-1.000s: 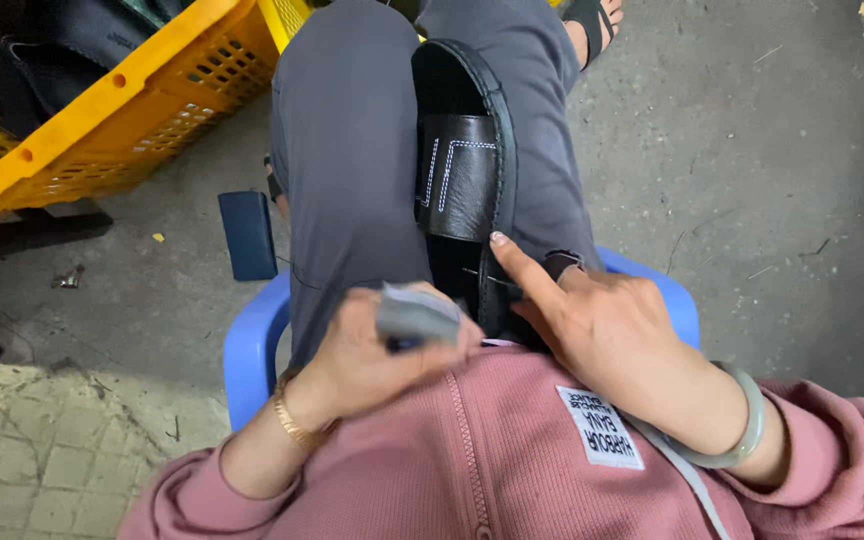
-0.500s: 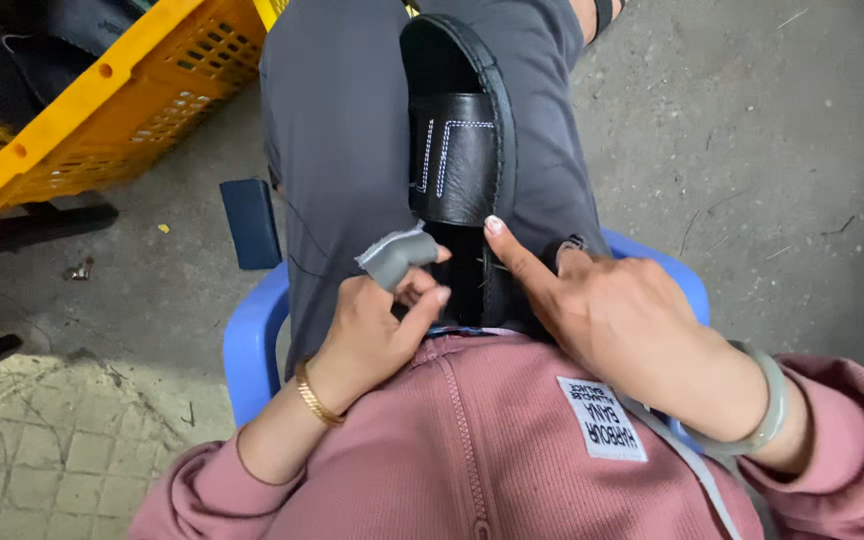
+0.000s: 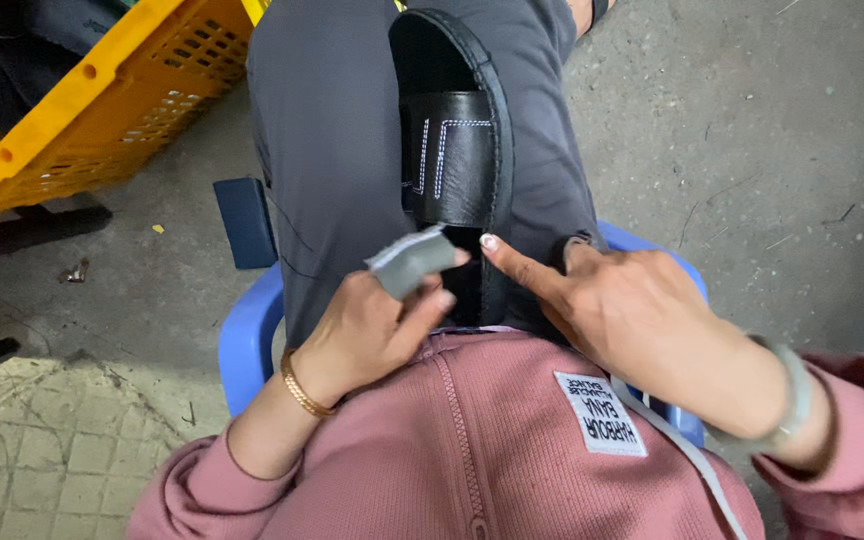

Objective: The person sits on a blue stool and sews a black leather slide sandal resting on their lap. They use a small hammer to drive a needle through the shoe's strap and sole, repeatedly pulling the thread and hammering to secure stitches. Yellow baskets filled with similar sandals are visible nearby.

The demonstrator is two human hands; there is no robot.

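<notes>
Fingers: left hand (image 3: 377, 325) pinches a grey pad (image 3: 414, 262); right hand (image 3: 632, 320) empty, forefinger extended.
Sandal (image 3: 452, 150): black, lying at twelve o'clock.
Tip: keep pad flat, sandal steadied.

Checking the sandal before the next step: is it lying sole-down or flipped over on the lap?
Sole-down, strap side up. The black sandal lies lengthwise between the thighs, its stitched strap and footbed facing the camera; the left hand holds a grey piece at its heel end.

I see a glossy black leather sandal (image 3: 452, 150) with white stitching — matt grey cloth patch (image 3: 412, 262), rough concrete floor (image 3: 752, 150).
</notes>
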